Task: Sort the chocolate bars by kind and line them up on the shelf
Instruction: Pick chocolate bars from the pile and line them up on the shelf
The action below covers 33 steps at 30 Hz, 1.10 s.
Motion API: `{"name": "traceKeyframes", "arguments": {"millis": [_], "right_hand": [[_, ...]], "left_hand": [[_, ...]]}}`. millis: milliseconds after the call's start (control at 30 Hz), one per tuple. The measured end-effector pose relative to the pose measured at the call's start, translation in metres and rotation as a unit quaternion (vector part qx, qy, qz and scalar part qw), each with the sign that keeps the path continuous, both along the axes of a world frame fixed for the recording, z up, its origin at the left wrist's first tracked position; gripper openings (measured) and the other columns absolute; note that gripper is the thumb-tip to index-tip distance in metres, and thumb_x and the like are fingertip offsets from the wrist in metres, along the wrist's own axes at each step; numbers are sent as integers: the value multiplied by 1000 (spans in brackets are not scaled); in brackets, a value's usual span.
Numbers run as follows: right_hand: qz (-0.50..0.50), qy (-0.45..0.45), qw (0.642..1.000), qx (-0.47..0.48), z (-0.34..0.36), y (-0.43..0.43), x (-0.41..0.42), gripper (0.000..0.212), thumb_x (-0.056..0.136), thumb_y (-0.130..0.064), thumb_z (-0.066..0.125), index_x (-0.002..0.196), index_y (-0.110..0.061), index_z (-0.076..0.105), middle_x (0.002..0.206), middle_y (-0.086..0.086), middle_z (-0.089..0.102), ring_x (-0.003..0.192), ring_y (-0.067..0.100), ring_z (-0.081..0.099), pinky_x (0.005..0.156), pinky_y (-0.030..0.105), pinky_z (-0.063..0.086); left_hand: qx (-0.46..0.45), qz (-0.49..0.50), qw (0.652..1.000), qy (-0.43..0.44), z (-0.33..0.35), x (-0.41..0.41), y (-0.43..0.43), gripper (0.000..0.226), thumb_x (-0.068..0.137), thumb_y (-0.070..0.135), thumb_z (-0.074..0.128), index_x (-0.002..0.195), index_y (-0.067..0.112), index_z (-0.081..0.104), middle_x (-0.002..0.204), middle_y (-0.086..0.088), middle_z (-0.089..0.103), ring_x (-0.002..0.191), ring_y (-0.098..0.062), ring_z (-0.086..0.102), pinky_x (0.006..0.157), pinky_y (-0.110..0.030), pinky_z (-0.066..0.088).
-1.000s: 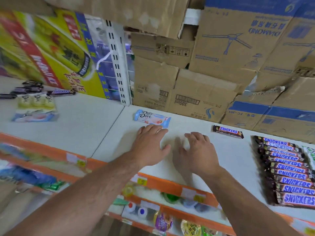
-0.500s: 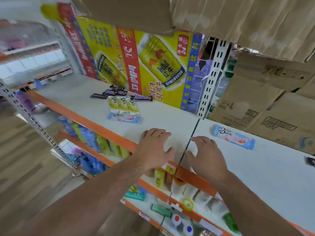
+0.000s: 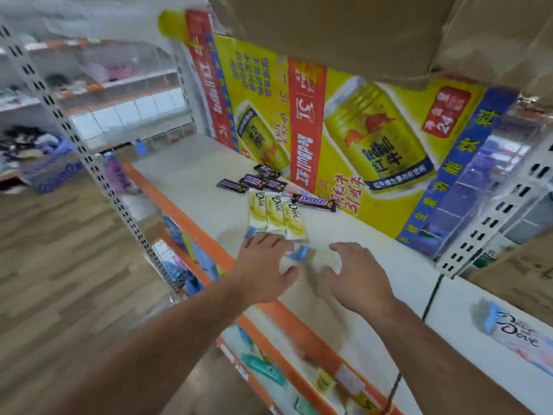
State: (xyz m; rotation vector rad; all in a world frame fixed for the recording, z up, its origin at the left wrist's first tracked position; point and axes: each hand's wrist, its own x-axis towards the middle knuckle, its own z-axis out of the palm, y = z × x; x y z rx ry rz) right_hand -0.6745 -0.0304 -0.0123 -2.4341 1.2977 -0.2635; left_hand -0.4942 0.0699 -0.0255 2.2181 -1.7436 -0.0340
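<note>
Now the left hand (image 3: 263, 265) lies, fingers spread, over a blue Dove bar (image 3: 300, 252) near the shelf (image 3: 185, 175) front; the right hand (image 3: 356, 274) hovers beside it, loose-fingered and empty; three yellow Dove bars (image 3: 275, 214) lie side by side just behind; five Snickers bars (image 3: 314, 202) lie scattered beyond; a second blue Dove bar (image 3: 517, 336) lies far right.

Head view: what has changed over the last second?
Both hands slid left along the shelf, from beside the lone blue Dove bar to the next bay. The left hand now lies over a blue bar in front of the three yellow Dove bars; the right hand hovers open beside it. Nothing gripped. All bars lie as before.
</note>
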Motion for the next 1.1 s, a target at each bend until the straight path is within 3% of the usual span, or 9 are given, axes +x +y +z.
{"name": "traceKeyframes", "arguments": {"millis": [233,500,733,933,1100], "right_hand": [[3,22,1000,-5,-4,-37,48,54,91,-47,53,140,-27,45,143,-4,46,129,19,42,102,35,39],[-67,14,998,-19,-14,-84,104,52,89,-40,55,137,-22,48,138,-1,50,125,21,47,98,36,43],[-67,94,993,-8,-19,-121,142,61,93,-34,49,148,-13,33,149,6,41,135,26,40,111,35,32],[-47,261,963,-46,-16,-123,148,53,98,-47,31,136,-13,48,136,4,51,125,26,44,108,36,30],[-136,178,974,-24,-12,-113,145,31,92,-39,55,115,-18,54,113,7,58,110,25,49,93,33,39]], "left_hand": [[-13,1,1000,4,-8,44,-36,53,81,56,45,126,32,57,128,12,57,126,-15,45,107,-34,31],[-22,-64,998,7,-13,106,-91,56,75,52,46,125,30,59,128,10,60,123,-18,47,105,-38,33],[-1,-104,995,6,-10,168,-137,53,85,46,49,135,29,50,135,8,54,129,-18,39,108,-39,31],[-11,-140,988,-58,-12,193,-170,50,89,34,49,137,22,48,140,5,51,134,-17,36,112,-41,29],[49,-136,984,-101,-17,197,-189,53,91,35,46,142,22,38,150,3,38,139,-21,27,114,-52,21]]}}
